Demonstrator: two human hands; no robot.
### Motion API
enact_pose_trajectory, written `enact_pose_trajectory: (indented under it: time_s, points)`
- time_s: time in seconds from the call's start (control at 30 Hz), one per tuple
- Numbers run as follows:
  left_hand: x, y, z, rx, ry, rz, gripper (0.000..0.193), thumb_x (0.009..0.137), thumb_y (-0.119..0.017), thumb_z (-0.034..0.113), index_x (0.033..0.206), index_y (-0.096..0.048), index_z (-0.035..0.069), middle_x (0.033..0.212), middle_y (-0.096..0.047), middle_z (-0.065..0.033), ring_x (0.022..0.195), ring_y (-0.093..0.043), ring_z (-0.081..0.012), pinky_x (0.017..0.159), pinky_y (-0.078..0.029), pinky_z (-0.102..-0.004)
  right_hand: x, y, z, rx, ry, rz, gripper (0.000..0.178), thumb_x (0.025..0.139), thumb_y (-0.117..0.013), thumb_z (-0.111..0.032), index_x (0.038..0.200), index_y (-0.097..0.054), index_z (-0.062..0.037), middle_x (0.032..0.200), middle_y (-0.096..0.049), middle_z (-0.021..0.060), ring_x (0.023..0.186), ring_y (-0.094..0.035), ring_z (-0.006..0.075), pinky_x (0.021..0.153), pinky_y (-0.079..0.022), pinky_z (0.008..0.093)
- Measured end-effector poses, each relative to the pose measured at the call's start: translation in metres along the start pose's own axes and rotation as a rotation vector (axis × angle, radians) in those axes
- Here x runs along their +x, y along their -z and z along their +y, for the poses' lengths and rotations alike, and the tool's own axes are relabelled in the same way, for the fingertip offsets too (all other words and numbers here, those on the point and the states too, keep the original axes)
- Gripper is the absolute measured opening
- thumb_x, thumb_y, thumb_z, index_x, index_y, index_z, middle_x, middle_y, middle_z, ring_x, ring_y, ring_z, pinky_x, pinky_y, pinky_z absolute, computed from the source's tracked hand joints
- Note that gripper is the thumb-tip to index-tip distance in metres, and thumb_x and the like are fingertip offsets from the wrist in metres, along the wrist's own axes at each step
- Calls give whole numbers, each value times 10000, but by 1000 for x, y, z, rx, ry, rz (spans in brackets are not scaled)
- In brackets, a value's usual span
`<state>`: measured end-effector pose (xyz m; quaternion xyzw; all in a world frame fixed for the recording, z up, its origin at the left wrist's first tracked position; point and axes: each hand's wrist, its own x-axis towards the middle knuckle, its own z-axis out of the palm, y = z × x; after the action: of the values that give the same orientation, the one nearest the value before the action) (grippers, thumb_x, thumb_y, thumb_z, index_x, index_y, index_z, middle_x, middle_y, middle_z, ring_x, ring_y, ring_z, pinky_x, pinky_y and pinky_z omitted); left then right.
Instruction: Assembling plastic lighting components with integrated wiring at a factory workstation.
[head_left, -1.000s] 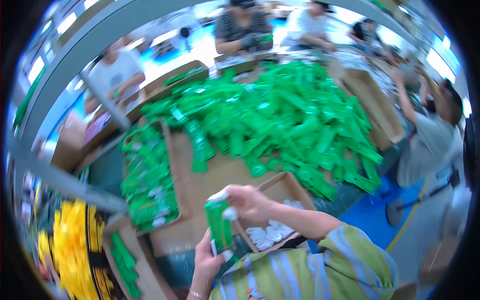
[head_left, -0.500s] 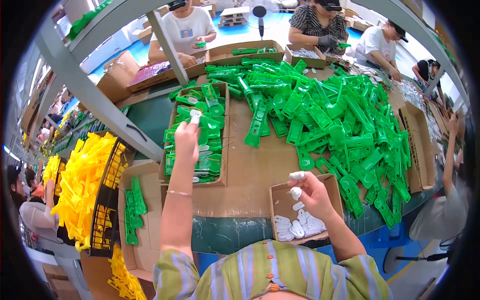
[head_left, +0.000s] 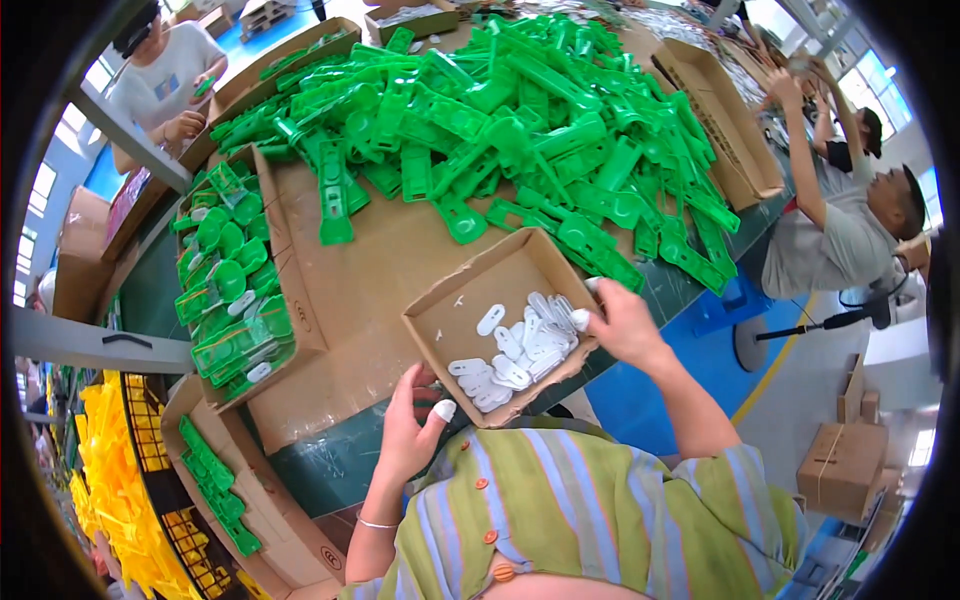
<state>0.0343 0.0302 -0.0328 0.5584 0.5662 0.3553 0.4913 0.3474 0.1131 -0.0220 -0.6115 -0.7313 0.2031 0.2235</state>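
Observation:
A small cardboard box (head_left: pixel 440 310) holding several white oval plastic pieces (head_left: pixel 515 350) sits tilted at the table's front edge, close to my body. My right hand (head_left: pixel 630 325) grips its right wall, with white covers on the thumb and a fingertip. Beside the box's lower left side, my left hand (head_left: pixel 408 430) is open, thumb and fingers apart, a white cover on the thumb. Whether its fingertips touch the box I cannot tell. Farther left stands a longer cardboard box (head_left: pixel 290 270) filled with green plastic parts (head_left: pixel 225 245), some with white pieces on them.
A big heap of green plastic parts (head_left: pixel 500 120) covers the table's far side. At the left are a cardboard tray (head_left: pixel 270 510) with a few green parts and a black crate (head_left: pixel 150 440) of yellow parts. Co-workers stand far left (head_left: pixel 165 75) and at the right (head_left: pixel 840 235).
My left hand has left the box of green parts and come back near the small box. My right hand now holds that box's wall; the box has turned. The view has swung right.

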Motion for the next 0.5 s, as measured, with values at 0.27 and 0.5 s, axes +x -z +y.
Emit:
enact_pose_trajectory:
  time_s: [0.27, 0.5]
  points:
    - [14, -4, -27, -338, -82, 242, 687, 814, -597, 61, 1395, -240, -30, 1302, -387, -139, 1154, -459, -239, 985, -377, -342, -1, -20, 4, 163, -109, 10, 363, 790, -612, -135, 1099, -507, 24, 873, -583, 218, 801, -603, 368, 676, -496, 399]
    - [-66, 19, 123, -148, -1363, 499, 477, 845, -595, 298, 1201, -489, -3, 1209, -470, -133, 1169, -424, -269, 900, -411, -406, -33, -5, 84, -261, -58, 608, 472, 796, -654, -236, 1121, -470, 52, 1184, -443, 219, 1100, -429, 385, 940, -363, 440]
